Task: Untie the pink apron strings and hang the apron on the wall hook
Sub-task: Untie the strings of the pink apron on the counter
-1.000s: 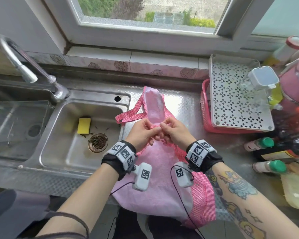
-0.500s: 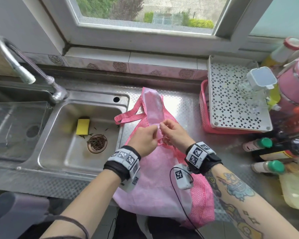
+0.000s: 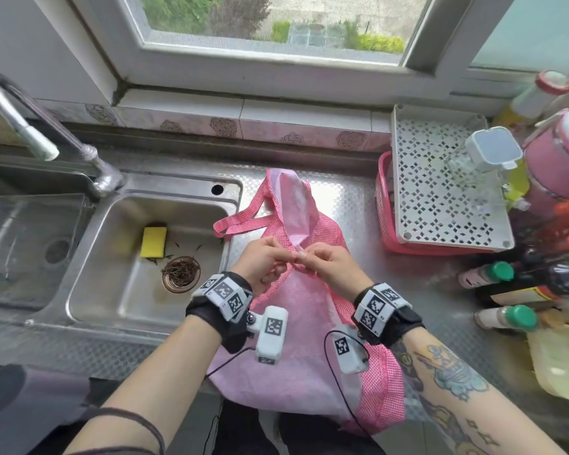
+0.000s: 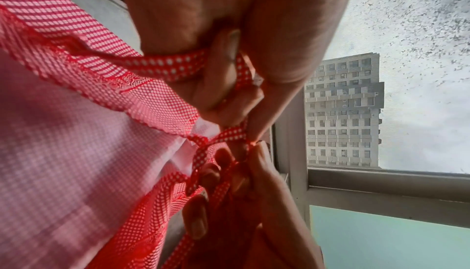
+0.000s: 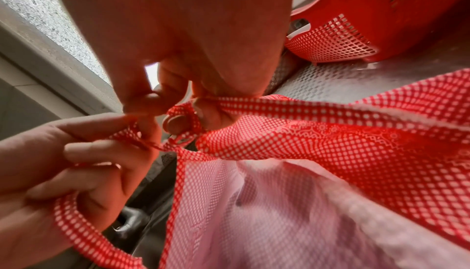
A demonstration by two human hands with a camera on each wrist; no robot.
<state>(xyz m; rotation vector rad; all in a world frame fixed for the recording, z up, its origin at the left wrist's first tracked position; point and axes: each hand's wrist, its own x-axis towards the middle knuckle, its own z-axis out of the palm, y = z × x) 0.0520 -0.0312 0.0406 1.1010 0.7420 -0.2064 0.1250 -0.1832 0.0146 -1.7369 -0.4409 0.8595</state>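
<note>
Both our hands meet over the apron [image 3: 306,326] on the counter [image 3: 358,211]: from the head, left hand [image 3: 263,262] and right hand [image 3: 329,266] pinch the strings [image 3: 298,254]. Left wrist: fingers [image 4: 223,84] curl round a string. Right wrist: fingertips [image 5: 178,122] seem hooked through the knot [image 5: 175,142].

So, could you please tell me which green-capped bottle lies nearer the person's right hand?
The lower green-capped bottle, nearest the counter's front edge; the upper one lies farther back from the right hand.

No readable text, label or number shows anywhere.
</note>
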